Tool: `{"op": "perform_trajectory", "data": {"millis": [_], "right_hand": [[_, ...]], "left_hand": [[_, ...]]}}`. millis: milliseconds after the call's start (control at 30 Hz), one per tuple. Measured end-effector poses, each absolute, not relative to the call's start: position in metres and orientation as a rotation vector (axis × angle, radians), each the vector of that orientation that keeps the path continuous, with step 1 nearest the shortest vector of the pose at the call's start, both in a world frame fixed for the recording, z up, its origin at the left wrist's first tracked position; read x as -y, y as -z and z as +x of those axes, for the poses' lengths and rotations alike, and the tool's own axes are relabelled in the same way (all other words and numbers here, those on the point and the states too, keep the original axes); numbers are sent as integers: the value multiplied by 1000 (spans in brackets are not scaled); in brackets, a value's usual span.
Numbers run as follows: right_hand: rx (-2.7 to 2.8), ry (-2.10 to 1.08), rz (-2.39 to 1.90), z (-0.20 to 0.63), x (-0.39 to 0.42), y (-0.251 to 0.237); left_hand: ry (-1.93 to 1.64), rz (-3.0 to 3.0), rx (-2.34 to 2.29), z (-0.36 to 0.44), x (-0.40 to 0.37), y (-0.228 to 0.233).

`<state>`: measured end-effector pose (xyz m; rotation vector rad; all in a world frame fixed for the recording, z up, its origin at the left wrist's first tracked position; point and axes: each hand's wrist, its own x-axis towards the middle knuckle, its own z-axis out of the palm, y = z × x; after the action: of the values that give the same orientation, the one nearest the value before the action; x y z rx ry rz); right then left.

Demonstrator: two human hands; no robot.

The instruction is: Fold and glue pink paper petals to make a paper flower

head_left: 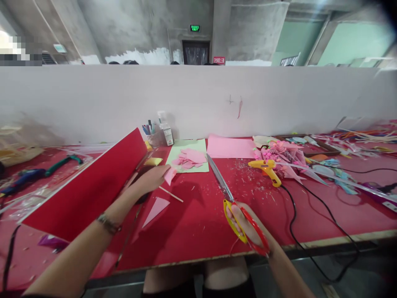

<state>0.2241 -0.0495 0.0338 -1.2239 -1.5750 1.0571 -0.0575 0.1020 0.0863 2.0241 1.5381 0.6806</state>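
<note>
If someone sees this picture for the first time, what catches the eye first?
The scissors with red and yellow handles, held in the right hand over the red table. Next, the left hand pinching a small pink paper piece, and the yellow glue gun lying farther right.

Scissors [231,205]: metal blades, glossy plastic handles; pink paper scrap [169,174] matt; table [198,231] matt

The right hand [248,225] covers most of the scissors' handles [245,227]; pen cup [151,136] contents too small to make out, and the bench [201,231] clutter far right is blurry and cut off.
</note>
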Motion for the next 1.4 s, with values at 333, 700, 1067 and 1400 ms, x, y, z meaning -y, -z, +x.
{"op": "perform_trajectory", "data": {"millis": [333,700,1067,1400], "right_hand": [[1781,-665,-1638,228,30,-45],[2041,-232,-2246,229,-17,-52],[1926,-34,-2302,207,-119,-61],[1853,-45,-2372,195,-189,-52]], "left_hand": [[-169,2382,-1989,-82,-24,-43],[-173,2461,-2230,-54,13,-28],[-449,2529,-2342,-57,21,-1],[-526,2582,-2307,-65,19,7]]}}
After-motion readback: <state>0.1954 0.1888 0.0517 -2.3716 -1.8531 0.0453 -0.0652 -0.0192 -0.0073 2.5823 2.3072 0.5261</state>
